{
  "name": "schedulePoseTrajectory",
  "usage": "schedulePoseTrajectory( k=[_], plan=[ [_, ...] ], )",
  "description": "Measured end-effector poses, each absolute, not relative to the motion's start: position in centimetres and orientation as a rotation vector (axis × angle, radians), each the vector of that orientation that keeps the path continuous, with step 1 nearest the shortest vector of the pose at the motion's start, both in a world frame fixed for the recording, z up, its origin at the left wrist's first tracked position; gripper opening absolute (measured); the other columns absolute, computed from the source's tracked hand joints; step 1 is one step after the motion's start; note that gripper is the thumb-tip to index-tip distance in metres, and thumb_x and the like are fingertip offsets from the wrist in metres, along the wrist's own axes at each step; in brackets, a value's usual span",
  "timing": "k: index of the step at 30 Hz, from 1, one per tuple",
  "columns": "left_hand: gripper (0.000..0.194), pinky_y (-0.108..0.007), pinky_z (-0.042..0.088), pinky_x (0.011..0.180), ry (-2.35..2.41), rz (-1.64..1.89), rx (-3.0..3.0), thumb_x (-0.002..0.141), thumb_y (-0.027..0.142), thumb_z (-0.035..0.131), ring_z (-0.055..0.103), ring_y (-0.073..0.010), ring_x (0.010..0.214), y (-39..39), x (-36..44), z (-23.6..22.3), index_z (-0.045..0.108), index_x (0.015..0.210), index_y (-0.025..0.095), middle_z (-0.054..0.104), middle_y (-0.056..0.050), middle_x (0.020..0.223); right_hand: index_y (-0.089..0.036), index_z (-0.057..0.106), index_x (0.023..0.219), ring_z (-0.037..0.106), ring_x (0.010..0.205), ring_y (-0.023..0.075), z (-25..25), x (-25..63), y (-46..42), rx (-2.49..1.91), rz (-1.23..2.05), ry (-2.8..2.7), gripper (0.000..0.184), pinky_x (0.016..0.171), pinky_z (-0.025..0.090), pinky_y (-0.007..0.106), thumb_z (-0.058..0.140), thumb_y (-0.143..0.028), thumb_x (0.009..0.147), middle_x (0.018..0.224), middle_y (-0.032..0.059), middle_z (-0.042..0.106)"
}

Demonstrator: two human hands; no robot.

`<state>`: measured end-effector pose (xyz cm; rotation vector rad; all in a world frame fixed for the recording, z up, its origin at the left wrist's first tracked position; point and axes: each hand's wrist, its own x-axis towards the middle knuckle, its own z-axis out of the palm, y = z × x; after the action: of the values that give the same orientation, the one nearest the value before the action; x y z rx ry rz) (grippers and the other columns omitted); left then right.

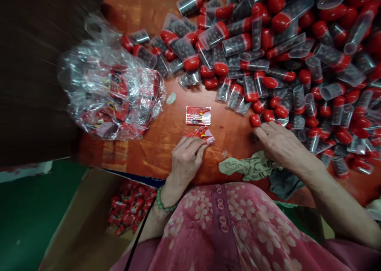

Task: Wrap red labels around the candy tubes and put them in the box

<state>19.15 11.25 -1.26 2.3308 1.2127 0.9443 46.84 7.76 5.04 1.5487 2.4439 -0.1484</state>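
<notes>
My left hand (187,156) is closed, its thumb and fingertips pinching a small red printed wrapper (202,133) just above the table. Right behind that wrapper, a second flat red printed wrapper (198,115) lies on the table. At the near edge of a large pile of clear tubes with rounded red caps (250,86), my right hand (279,143) reaches down with bent fingers. Its fingertips close on a red-capped tube (255,120), partly hidden by the hand. Small dark balls show inside many of the tubes.
A clear plastic bag (113,88) of red printed wrappers sits at the left. Crumpled pale green cloth (245,166) and dark cloth (284,183) lie by the table's near edge. Below, a cardboard box (77,219) contains several red wrapped pieces (131,205).
</notes>
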Motion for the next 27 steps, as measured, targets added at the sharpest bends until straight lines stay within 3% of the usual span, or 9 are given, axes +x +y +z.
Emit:
schedulePoseTrajectory(
  k=[4,7,11,17,27],
  plan=[
    [0.015,-0.032,0.055,0.082,1.192,0.814,2.380,0.091,0.013,0.059,0.069,-0.0186,0.088,10.9,19.0,-0.5,0.071,0.100,0.015,0.076,-0.008,0.095,-0.011,0.061,0.112,0.058,0.078,0.0228,6.3,46.6,7.8,1.609,-0.162,2.523,0.031,0.065,0.043,0.031,0.044,-0.004,0.087,0.090,0.0104,0.061],
    [0.018,-0.032,0.055,0.081,1.198,0.765,2.403,0.090,0.009,0.056,0.069,-0.0190,0.086,11.0,18.9,-0.3,0.071,0.099,0.014,0.075,-0.009,0.093,-0.015,0.062,0.110,0.061,0.078,0.0206,6.8,46.4,7.7,1.817,-0.383,2.645,0.020,0.066,0.047,0.031,0.051,-0.015,0.093,0.096,0.0101,0.063],
    [0.009,-0.027,0.054,0.068,1.221,0.897,2.301,0.086,0.011,0.064,0.066,-0.0155,0.070,11.3,18.6,-0.4,0.069,0.081,0.016,0.073,-0.004,0.075,-0.022,0.063,0.103,0.064,0.079,0.0182,6.1,45.3,7.5,2.270,-0.871,2.745,0.014,0.069,0.052,0.030,0.065,-0.026,0.090,0.092,0.0043,0.068],
    [0.005,-0.026,0.054,0.068,1.178,1.031,1.936,0.080,0.014,0.074,0.068,-0.0128,0.071,11.4,18.2,0.4,0.071,0.079,0.017,0.075,-0.002,0.077,-0.027,0.064,0.104,0.071,0.082,0.0163,4.5,42.8,7.1,2.654,-1.869,2.443,0.019,0.071,0.058,0.028,0.070,-0.024,0.087,0.096,0.0004,0.073],
    [0.008,-0.023,0.055,0.064,1.103,0.958,1.705,0.077,0.021,0.079,0.068,-0.0112,0.066,11.0,18.2,1.9,0.072,0.076,0.017,0.075,-0.002,0.074,-0.027,0.072,0.107,0.071,0.090,0.0201,4.6,41.5,7.0,2.416,-1.790,2.629,0.020,0.079,0.058,0.034,0.071,-0.028,0.087,0.098,0.0034,0.075]
  ],
)
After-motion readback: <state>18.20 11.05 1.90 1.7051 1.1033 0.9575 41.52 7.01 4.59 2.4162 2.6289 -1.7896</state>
